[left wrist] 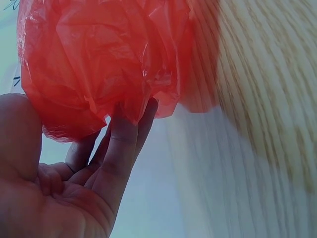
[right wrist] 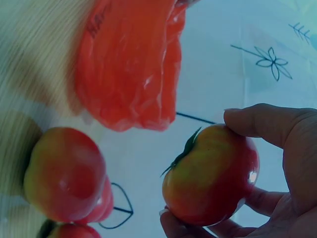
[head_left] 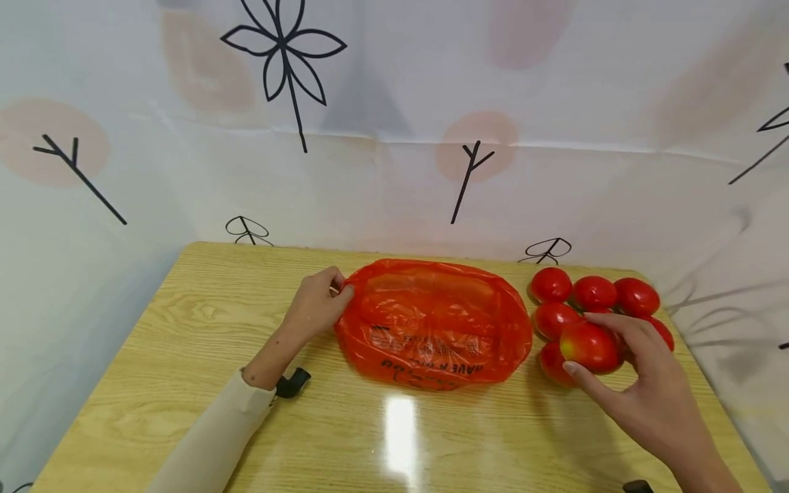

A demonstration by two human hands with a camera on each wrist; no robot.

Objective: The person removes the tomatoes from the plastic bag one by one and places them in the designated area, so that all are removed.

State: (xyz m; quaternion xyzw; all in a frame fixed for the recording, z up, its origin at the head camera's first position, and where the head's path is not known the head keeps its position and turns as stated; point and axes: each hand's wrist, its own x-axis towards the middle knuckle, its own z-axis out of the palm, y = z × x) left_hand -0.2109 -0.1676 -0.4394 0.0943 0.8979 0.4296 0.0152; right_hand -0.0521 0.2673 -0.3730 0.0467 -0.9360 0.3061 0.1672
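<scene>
A red plastic bag (head_left: 425, 373) with dark printed lettering stands on the wooden table, its mouth spread wide upward. At the bag's left rim, my left hand (head_left: 317, 301) pinches the thin plastic; the left wrist view shows fingers against the crinkled film. My right hand (head_left: 656, 390) holds a tomato (head_left: 592, 347) between thumb and fingers, to the right of the bag. Yellowish patches and a green leafy top show on that tomato (right wrist: 213, 178) in the right wrist view. Beneath and behind it lie several more red tomatoes (head_left: 594, 293), partly hidden by the right hand.
The light wooden table (head_left: 185, 329) ends at a pale cloth backdrop (head_left: 382, 185) printed with flowers and twigs. A black piece (head_left: 292, 383) sits at my left wrist, and another dark piece (head_left: 637, 486) shows near the right one.
</scene>
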